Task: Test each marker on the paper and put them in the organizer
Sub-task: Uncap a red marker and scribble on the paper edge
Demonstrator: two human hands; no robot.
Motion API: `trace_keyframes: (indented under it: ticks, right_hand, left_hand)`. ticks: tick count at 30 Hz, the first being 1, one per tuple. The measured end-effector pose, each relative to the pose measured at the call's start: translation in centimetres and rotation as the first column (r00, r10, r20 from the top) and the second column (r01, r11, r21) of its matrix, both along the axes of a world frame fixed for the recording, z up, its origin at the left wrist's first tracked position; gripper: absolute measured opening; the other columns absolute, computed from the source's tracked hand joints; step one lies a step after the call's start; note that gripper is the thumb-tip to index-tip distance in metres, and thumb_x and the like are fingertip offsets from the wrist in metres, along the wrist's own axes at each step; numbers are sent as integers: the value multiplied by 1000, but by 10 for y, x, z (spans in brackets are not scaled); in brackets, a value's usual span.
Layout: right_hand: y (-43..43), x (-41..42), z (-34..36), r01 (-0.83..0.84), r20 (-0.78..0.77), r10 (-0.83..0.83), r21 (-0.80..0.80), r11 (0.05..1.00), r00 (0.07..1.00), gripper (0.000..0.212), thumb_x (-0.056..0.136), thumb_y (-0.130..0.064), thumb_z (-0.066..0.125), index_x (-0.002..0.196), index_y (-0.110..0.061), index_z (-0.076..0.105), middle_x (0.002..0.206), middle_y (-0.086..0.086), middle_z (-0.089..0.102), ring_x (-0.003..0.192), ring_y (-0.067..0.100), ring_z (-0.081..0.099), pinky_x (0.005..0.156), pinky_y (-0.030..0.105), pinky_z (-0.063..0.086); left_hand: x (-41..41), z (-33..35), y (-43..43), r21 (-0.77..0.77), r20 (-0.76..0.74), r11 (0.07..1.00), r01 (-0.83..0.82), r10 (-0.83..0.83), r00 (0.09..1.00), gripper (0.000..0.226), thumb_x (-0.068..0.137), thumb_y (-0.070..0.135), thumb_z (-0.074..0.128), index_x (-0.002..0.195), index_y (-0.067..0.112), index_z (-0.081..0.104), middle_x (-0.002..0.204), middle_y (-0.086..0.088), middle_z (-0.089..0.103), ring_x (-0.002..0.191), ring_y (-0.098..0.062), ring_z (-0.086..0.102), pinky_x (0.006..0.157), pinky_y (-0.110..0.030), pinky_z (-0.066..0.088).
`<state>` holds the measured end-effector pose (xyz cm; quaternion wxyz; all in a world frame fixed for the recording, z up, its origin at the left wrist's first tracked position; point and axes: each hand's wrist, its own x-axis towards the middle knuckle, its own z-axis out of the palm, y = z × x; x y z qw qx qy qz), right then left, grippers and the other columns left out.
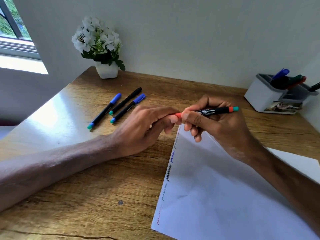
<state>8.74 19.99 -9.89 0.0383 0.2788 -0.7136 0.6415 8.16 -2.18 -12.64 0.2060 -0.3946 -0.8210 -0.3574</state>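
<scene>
My right hand [216,125] grips a black-barrelled marker [214,111] with an orange band and a teal end, held level above the top corner of the paper [216,196]. My left hand [147,129] pinches the marker's orange cap [177,115], which sits on the marker's left end. Squiggly test lines in several colours run down the paper's left edge. Three capped markers [117,107] lie on the table to the left, two with blue caps, one black. A white organizer [265,99] at the far right holds several markers.
A white pot of white flowers [102,49] stands at the back of the wooden table [86,187] against the wall. A window is at the upper left. The table's left edge runs diagonally beside my left forearm.
</scene>
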Motion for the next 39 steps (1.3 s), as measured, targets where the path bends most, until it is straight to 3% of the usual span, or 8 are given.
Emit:
trace_keyframes:
  ticks: [7,15,21,24,28,31,36,39]
  right_hand:
    - [11,-9,10,-26,21,24,64,998,999,11,85,-3,78,92,3,74,73,18,74,57,27,69,50,34,59]
    - [52,-24,25,173,-7,-173,19,985,985,20,84,-5,81,103,-1,78,83,14,79,72,21,75,63,28,61]
    - [66,-31,26,462,-564,-160,447,766,810,24,83,-29,87,106,-24,83,94,-13,79,88,6,70,83,31,55]
    - [69,-33,33,492,-639,-94,482,725,764,30,87,-39,80,114,-26,80,98,-10,81,80,4,69,82,24,48]
    - [101,-38,53,683,-719,-197,484,547,667,24,95,-36,71,116,-26,77,96,-2,79,85,15,69,85,38,52]
    - [133,-46,63,847,-752,-424,338,411,505,22,99,-32,67,118,-22,72,101,5,75,93,23,67,84,40,54]
    - [182,-45,79,899,-639,-691,0,438,337,27,99,-16,69,124,-8,63,113,1,75,96,7,69,75,5,49]
    - [197,-48,76,909,-579,-760,-76,411,295,40,98,-11,69,136,-9,54,113,2,75,95,6,70,77,1,48]
  left_hand:
    - [-3,5,2,-50,57,999,6,-3,998,20,109,21,51,115,17,70,82,9,70,69,-7,65,60,-19,47]
    - [-10,10,6,144,210,968,-207,175,962,25,97,42,66,119,33,73,94,20,78,85,-3,74,74,-36,59]
    - [-13,24,44,181,238,953,-242,196,951,17,93,41,75,107,33,79,82,11,78,73,-17,72,68,-46,57]
    - [-20,37,71,206,238,953,-223,172,956,15,91,41,77,102,31,80,83,12,78,73,-14,72,68,-42,58]
    - [-43,53,102,307,395,929,-206,72,916,25,92,37,78,113,28,69,88,9,80,77,-7,73,72,-32,60]
    - [-60,49,115,149,473,984,-96,14,881,30,92,33,77,118,23,64,98,4,77,89,-12,74,81,-36,61]
    - [-67,35,135,-364,316,927,89,33,948,22,96,41,70,111,26,73,108,15,71,98,-2,67,83,-18,54]
    - [-69,33,144,-466,244,877,115,2,970,26,98,49,64,108,28,76,105,15,73,89,1,62,70,-12,42]
